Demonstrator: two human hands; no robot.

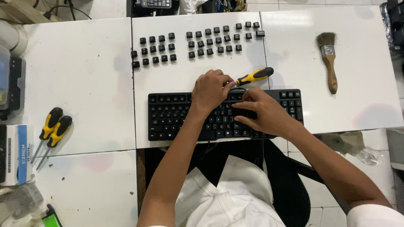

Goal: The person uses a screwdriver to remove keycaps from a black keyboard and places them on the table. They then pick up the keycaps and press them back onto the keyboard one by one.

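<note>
The screwdriver (253,77) is gripped by the left hand (210,90); the keyboard (176,117) is steadied by the right hand (263,113), fingers pressed flat. Prying is best kept shallow.

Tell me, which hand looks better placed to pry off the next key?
Probably the left hand: its grip holds the yellow-handled screwdriver at the keyboard. The right hand lies flat on the keys.

Bare white tabletop (80,71) lies open left of the black keyboard (172,117), and right of it up to the paintbrush (328,59). Rows of loose keycaps (198,42) block the far side; two screwdrivers (52,128) lie near the left edge.
</note>
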